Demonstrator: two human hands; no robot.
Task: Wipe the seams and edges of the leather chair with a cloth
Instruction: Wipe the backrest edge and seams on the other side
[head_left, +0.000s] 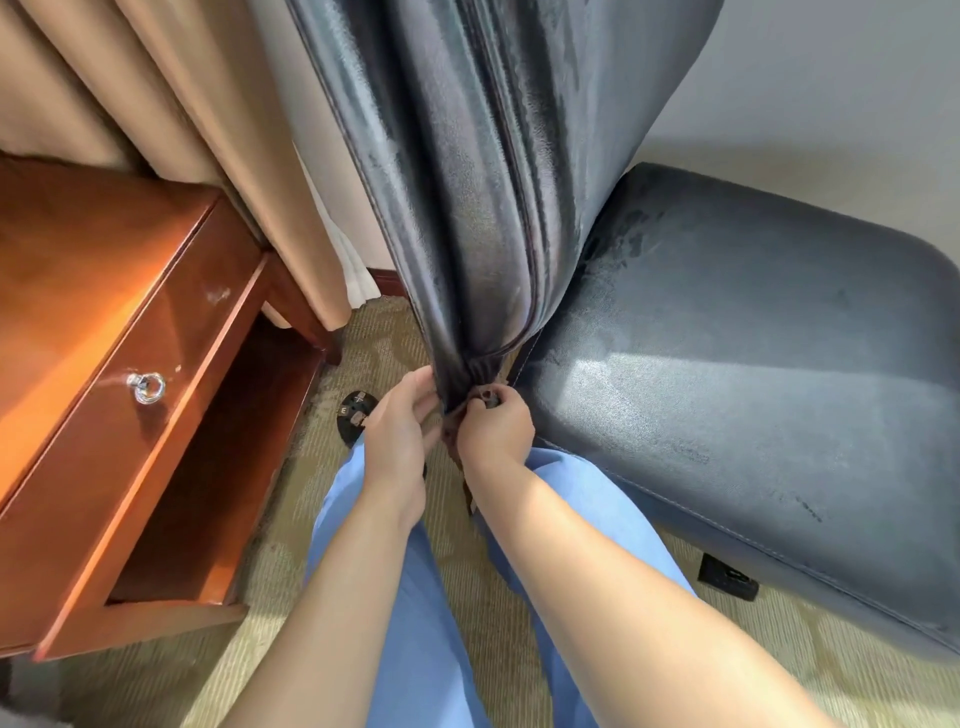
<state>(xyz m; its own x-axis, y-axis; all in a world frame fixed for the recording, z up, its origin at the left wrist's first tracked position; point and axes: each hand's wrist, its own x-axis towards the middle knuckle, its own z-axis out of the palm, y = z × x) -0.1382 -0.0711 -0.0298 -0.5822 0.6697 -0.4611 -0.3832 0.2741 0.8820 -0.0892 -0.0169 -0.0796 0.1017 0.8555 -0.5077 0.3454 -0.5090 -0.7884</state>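
Observation:
The dark grey leather chair stands in front of me, its backrest (467, 182) rising at the centre and its seat (727, 338) spreading to the right. Both my hands meet at the gathered bottom end of the backrest. My left hand (395, 431) pinches the leather edge there from the left. My right hand (496, 426) is curled round a small dark bunch at the same spot, and a dark brown strip of cloth (469, 496) hangs down from it between my wrists. Most of the cloth is hidden by my hands.
A reddish wooden desk (104, 364) with a ring-pull drawer (147, 387) stands close on the left. Beige curtains (182, 130) hang behind it. My blue-trousered legs and a sandalled foot (356, 415) are on the patterned carpet (379, 338). A black chair-base part (727, 577) shows under the seat.

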